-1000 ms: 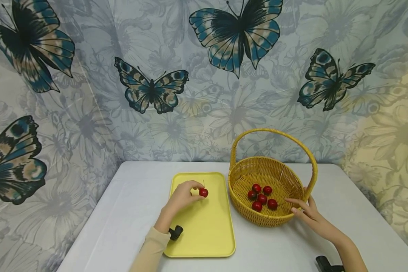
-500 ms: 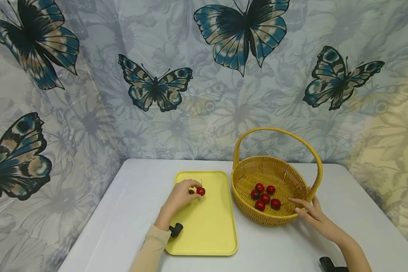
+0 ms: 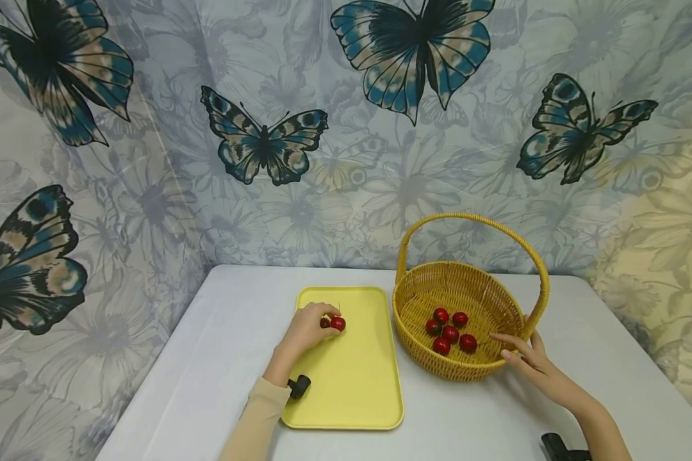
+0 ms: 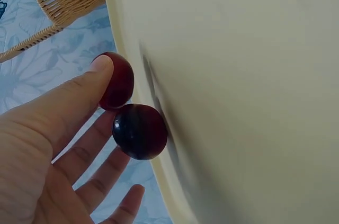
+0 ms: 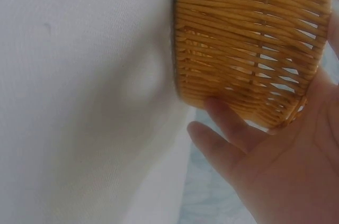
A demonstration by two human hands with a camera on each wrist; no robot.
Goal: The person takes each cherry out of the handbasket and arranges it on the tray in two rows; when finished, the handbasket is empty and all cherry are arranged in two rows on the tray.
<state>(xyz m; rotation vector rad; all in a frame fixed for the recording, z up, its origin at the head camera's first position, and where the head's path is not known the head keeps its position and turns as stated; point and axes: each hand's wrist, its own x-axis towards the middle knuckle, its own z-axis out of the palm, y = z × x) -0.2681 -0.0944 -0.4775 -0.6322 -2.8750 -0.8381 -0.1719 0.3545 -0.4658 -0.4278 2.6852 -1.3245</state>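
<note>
My left hand (image 3: 307, 328) is over the upper part of the yellow tray (image 3: 352, 390), pinching a dark red cherry (image 3: 337, 323) between thumb and fingers. A second cherry (image 4: 140, 133) sits right beside the pinched one, close to the tray surface in the left wrist view; its stem is not visible there. My right hand (image 3: 533, 362) holds the rim of the woven yellow basket (image 3: 409, 346), with one finger reaching over the inside and others along the outer wall. In the right wrist view, fingertips (image 5: 217, 110) lie against the basket's lower side. Several red cherries (image 3: 450, 333) lie inside the basket.
The tray and basket stand side by side on a white-covered table (image 3: 236, 301). The basket's tall arched handle (image 3: 461, 216) rises above its bowl. A butterfly-printed cloth (image 3: 375, 243) hangs behind the table.
My left hand has shifted a little left over the tray with its cherry, bringing it up to the second cherry. My right hand stays at the basket rim. The head view has tilted slightly.
</note>
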